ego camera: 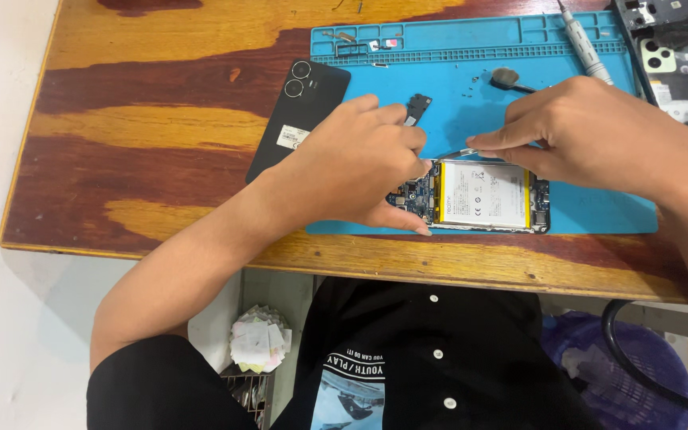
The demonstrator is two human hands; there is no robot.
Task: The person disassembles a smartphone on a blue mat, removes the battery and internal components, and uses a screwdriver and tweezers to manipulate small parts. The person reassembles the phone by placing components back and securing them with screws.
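An opened phone [489, 197] lies on a blue work mat [599, 211], its white battery and blue circuit board exposed. My left hand [352, 171] grips the phone's left end, thumb along its near edge. My right hand [599, 131] pinches thin metal tweezers [459, 153], whose tips reach the phone's upper left corner by the left fingers. A small black part [418, 106] lies on the mat just behind my left hand.
A black back cover [300, 111] rests half on the mat, half on the wooden table [145, 135]. A grey screwdriver [584, 40], a small brush [507, 79], loose screws and another phone frame [674, 56] lie further back. A purple bin [639, 374] stands below.
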